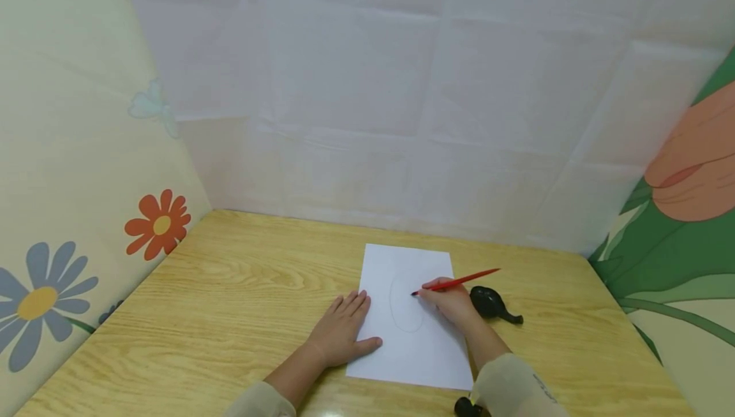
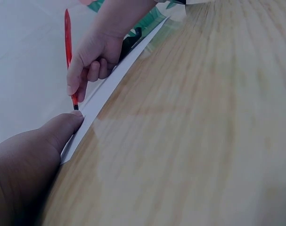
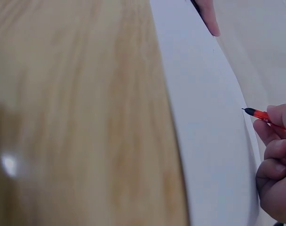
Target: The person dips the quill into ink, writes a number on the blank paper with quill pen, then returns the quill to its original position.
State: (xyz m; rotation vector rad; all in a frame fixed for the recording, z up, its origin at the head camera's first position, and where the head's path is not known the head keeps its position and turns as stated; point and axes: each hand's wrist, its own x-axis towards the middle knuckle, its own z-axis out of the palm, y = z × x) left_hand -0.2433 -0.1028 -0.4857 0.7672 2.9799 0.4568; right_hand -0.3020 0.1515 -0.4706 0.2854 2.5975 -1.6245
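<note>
A white sheet of paper [image 1: 410, 363] lies on the wooden table, carrying a thin, oval-like curved line [image 1: 392, 308]. My right hand [image 1: 450, 305] pinches a slim red pen [image 1: 465, 278] between thumb and fingers, its black tip at the paper, right of the curve. In the right wrist view the pen's fine point [image 3: 249, 111] shows clearly, with the other fingers curled beneath. Flat on the sheet's left edge rests my left hand [image 1: 340, 331], fingers straight and thumb spread onto the paper. The left wrist view shows its thumb [image 2: 62, 127] on the sheet's near edge.
Just right of my right hand lies a glossy black rounded object with a narrow neck [image 1: 488, 302]. A smaller black object [image 1: 466, 407] sits by my right sleeve at the near edge. A white sheet hangs behind the table [image 1: 258, 264]; flower-patterned cloths stand at both sides.
</note>
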